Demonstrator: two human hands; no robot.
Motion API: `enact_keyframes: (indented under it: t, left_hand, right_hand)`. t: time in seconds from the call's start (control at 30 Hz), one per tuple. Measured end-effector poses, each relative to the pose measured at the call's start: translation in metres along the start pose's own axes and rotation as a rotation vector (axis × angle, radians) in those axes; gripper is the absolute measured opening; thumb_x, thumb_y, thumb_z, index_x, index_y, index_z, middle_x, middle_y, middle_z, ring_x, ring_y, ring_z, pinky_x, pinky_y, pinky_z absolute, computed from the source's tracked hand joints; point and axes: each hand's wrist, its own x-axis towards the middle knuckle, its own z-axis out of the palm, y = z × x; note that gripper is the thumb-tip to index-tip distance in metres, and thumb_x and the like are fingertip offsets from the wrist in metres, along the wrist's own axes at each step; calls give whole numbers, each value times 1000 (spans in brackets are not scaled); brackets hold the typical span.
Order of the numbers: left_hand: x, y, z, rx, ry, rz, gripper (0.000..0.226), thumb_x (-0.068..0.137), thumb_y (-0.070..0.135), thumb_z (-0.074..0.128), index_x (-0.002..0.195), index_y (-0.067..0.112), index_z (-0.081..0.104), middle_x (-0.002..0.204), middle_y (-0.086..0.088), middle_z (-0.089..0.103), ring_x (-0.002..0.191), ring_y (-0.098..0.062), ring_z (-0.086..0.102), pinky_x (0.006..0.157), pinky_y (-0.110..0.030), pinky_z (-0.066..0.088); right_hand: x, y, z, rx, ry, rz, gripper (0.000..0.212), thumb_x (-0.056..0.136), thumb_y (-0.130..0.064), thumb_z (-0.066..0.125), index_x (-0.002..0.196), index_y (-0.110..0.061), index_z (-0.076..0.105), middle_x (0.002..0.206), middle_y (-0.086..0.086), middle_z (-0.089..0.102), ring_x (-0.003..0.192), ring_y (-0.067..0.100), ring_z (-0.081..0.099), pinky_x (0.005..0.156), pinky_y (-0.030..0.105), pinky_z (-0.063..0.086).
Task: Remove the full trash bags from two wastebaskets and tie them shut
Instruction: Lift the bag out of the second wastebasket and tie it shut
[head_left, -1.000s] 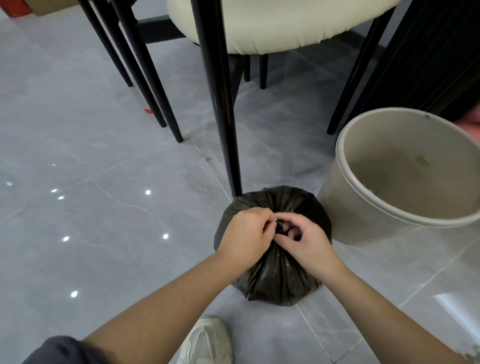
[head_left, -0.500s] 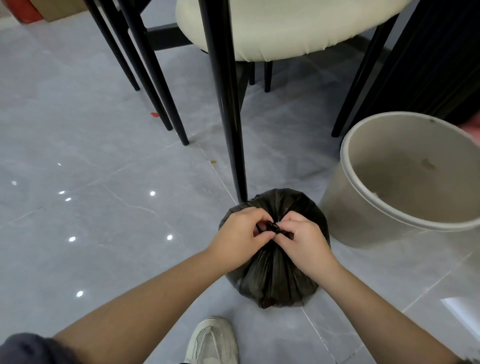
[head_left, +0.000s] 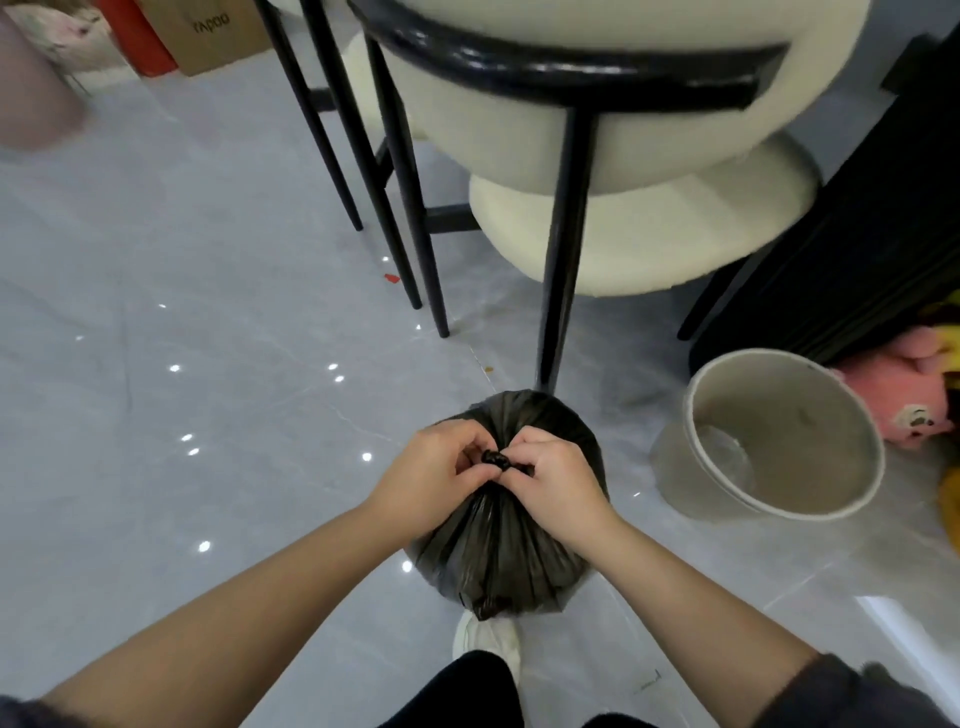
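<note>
A full black trash bag stands on the grey tile floor in front of me, its neck gathered into a small knot at the top. My left hand pinches the knot from the left and my right hand pinches it from the right, fingers closed on the plastic. An empty beige wastebasket stands to the right of the bag, tilted so its bare inside shows.
A cream chair with black legs stands just behind the bag, one leg almost touching it. A black cabinet and pink plush toy are at right. My white shoe is below the bag. Boxes sit far left.
The view has pulled back and upward, showing more of the chair and the room. My hands stay on the bag's neck and the knot now shows between my fingers.
</note>
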Motion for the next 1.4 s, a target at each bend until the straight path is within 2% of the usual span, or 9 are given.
enact_keyframes:
  t: [0.13,0.2,0.3,0.4,0.57,0.73,0.97,1.17,1.4]
  left_hand:
    - [-31,34,-102,114,36,-2,12,82,31,68,92,27,63,88,16,56,73,-1,53,67,-16,43]
    - [-49,49,-157,231,39,-31,24,83,40,64,103,27,62,102,17,52,77,1,49,68,-22,47]
    - [-68,70,-236,296,59,-70,33,84,39,63,115,29,59,114,15,49,80,0,49,68,-22,46]
    - [-73,83,-305,295,146,-102,29,83,32,66,112,27,61,112,11,52,85,-9,58,66,-25,47]
    - [-60,88,-392,263,309,-150,7,85,23,64,91,23,65,95,9,58,77,-14,60,59,-31,49]
    - [-34,75,-454,236,448,-236,8,87,22,61,92,24,67,97,12,58,76,-5,52,56,-17,35]
    - [53,22,-532,203,575,-336,12,89,18,58,97,20,67,99,9,59,80,-13,58,62,-25,39]
    - [152,-38,-604,173,583,-387,10,88,15,58,92,19,67,96,8,57,82,-13,55,61,-24,38]
    - [271,-101,-697,159,560,-377,16,89,12,56,99,16,68,101,4,58,91,-15,56,69,-26,42]
  right_hand:
    - [14,-110,-27,45,-19,-6,9,84,-22,67,83,-18,76,72,-15,51,71,10,55,69,37,49]
    - [25,-167,-42,83,-26,-4,8,83,-20,69,81,-16,75,74,-12,54,72,10,56,70,36,50]
    - [49,-250,-62,96,-63,-17,8,82,-20,70,82,-14,75,78,-6,60,74,12,59,73,34,51]
    - [78,-325,-77,110,-95,-8,7,82,-20,70,81,-15,75,78,-4,60,75,12,58,74,34,51]
    - [134,-413,-85,94,-117,-37,9,82,-19,71,76,-13,73,77,0,60,74,10,56,73,23,46]
    - [201,-463,-78,138,-130,-55,8,81,-15,71,76,-10,74,73,-5,55,67,2,51,66,10,37]
    - [337,-500,-53,137,-142,-80,11,82,-19,71,78,-9,75,78,4,60,67,4,50,67,16,39]
    - [471,-517,-34,148,-161,-40,12,81,-17,71,74,-7,72,70,-5,53,61,1,47,61,10,35]
    - [620,-547,-16,174,-89,16,18,82,-18,71,69,-6,68,67,-6,50,61,3,46,61,12,34]
